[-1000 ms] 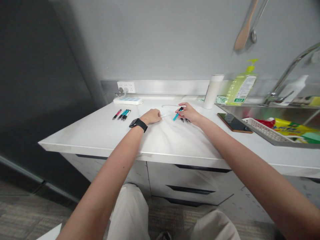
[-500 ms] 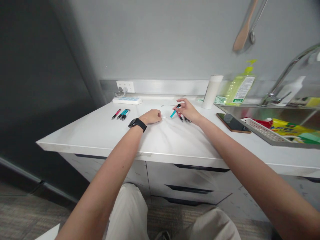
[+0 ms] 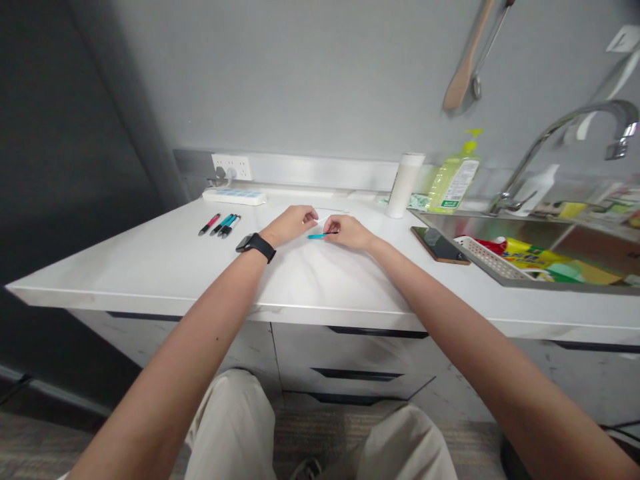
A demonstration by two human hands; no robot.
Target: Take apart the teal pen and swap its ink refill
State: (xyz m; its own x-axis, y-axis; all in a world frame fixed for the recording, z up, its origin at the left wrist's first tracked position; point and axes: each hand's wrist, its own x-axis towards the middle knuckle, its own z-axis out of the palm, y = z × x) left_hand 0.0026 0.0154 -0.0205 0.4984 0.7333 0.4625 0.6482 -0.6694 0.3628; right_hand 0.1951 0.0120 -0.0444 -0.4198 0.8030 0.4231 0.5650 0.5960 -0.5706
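My left hand [image 3: 295,224], with a black watch [image 3: 256,246] on its wrist, is closed in a pinch on a thin white stick [image 3: 325,219]. The stick slants up and right toward my other hand. Just beside it, my right hand [image 3: 349,233] grips a blue pen part [image 3: 316,237] with a dark end; its blue end points left, low over the counter. To the left lie a pink pen [image 3: 209,225] and several blue and black pens [image 3: 226,225], side by side. Whatever lies behind my right hand is hidden.
A white power strip [image 3: 235,196] stands at the back left. Toward the right are a white cylinder [image 3: 405,187], a yellow-green pump bottle [image 3: 454,181], a phone [image 3: 439,245] and a sink with a tap [image 3: 543,147]. The counter's front edge [image 3: 320,313] runs below my forearms.
My right hand has moved close to my left, turning the blue part nearly level. The pink and black pens under it no longer show. The whole view has shifted right.
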